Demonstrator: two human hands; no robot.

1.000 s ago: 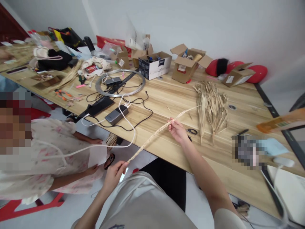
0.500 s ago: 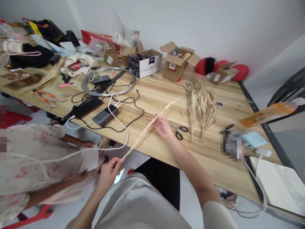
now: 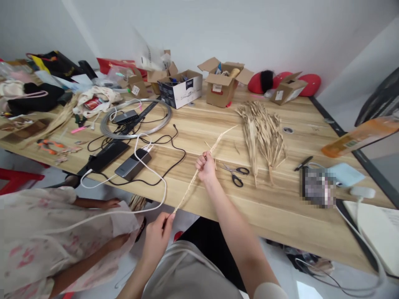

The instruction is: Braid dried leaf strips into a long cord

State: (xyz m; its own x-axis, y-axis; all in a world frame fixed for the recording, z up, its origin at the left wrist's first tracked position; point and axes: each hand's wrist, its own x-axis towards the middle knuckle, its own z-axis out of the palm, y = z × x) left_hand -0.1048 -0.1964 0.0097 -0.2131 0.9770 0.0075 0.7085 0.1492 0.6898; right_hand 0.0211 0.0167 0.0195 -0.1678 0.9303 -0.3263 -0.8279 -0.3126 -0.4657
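Observation:
A thin braided straw strip runs slantwise between my hands over the front edge of the wooden table. My left hand pinches its lower end, just off the table edge. Higher up, my right hand is closed round the strip, whose loose pointed tip sticks out beyond the fist. Black-handled scissors lie part open to the right of my right hand. Two bundles of dry leaves rest on the table farther right.
A person in a floral garment stands at the left. Cables, a power bank and a wire coil lie left of centre. Cardboard boxes line the back. An orange bottle, pouch and notebook are at the right.
My right hand has gone from partly open fingers to a fist round the strip. My left hand has shifted right and slightly down in view. The camera view has shifted a little.

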